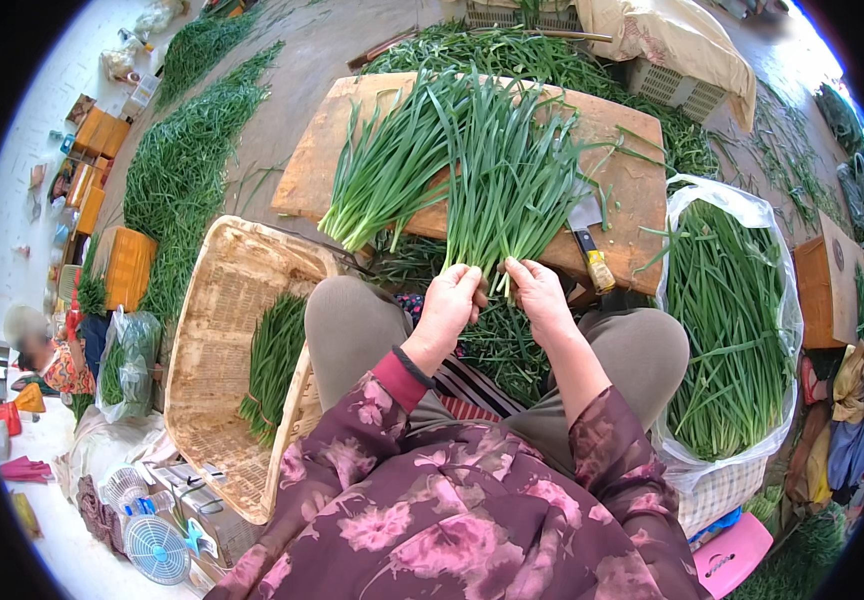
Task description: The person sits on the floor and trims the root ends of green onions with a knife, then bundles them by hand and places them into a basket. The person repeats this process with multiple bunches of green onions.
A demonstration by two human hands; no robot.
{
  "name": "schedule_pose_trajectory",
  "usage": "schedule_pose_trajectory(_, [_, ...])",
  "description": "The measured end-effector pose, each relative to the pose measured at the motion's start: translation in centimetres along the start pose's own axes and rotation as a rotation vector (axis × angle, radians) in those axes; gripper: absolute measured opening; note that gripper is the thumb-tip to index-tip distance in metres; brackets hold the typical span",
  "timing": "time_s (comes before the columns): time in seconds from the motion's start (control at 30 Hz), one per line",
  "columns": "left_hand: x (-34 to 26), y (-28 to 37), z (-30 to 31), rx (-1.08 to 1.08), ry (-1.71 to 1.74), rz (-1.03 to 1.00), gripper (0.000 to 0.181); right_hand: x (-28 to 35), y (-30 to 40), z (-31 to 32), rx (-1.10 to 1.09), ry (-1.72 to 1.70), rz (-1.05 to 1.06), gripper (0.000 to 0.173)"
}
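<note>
A spread of green garlic chives [503, 165] lies across a wooden board [634, 165] before my knees, pale stem ends towards me. My left hand [450, 307] pinches stem ends at the board's near edge. Just beside it, my right hand [540, 294] grips a few more stem ends between thumb and fingers. A second chive bunch [394, 161] fans out to the left on the board, touched by neither hand. Right of the chives rests a knife [589, 244], its blade partly under leaves and its dark handle wrapped in yellow tape.
At my left leans a stained plastic crate [214, 315] holding a banded chive bundle [274, 367]. A clear plastic bag [788, 330] full of chives stands at my right. Chive heaps [184, 161] cover the floor. Another person [64, 360] is at far left; a pink stool [736, 551] sits lower right.
</note>
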State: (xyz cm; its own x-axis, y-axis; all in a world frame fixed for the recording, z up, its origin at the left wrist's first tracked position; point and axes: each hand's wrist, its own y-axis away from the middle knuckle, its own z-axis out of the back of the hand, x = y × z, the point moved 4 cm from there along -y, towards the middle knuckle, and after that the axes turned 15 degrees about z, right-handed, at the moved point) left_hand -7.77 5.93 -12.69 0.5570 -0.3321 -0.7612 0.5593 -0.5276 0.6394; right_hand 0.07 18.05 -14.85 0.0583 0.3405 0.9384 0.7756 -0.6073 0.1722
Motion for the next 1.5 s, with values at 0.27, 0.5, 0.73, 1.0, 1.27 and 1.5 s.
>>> schedule_pose_trajectory(0.27, [-0.9, 2.4, 4.8, -0.098, 0.046, -0.146, 0.032, 3.9, 2.2, 0.6, 0.115, 0.779, 0.154, 0.046])
schedule_pose_trajectory(0.5, [-2.9, 1.1, 9.2, -0.418, -0.551, -0.458, 0.025, 4.5, 2.8, 0.2, 0.093, 1.168, 0.28, 0.032])
schedule_pose_trajectory(0.73, [-2.4, -0.6, 7.5, -0.191, -0.383, -0.272, 0.062, 12.4, 6.7, 1.4, 0.235, 0.773, 0.213, 0.021])
schedule_pose_trajectory(1.0, [-2.3, 4.2, 2.2, -0.528, -0.498, -0.566, 0.053, 10.4, 5.6, 1.0, 0.132, 0.761, 0.272, 0.018])
schedule_pose_trajectory(1.27, [1.9, 3.6, 0.3, -0.078, -0.618, -0.255, 0.033, 11.4, 6.0, -0.2, 0.253, 0.692, 0.217, 0.016])
schedule_pose_trajectory(1.5, [-4.4, 5.3, 1.0, -0.042, -0.421, -0.413, 0.017, 21.0, 10.4, 1.8, 0.183, 0.074, 0.467, 0.01])
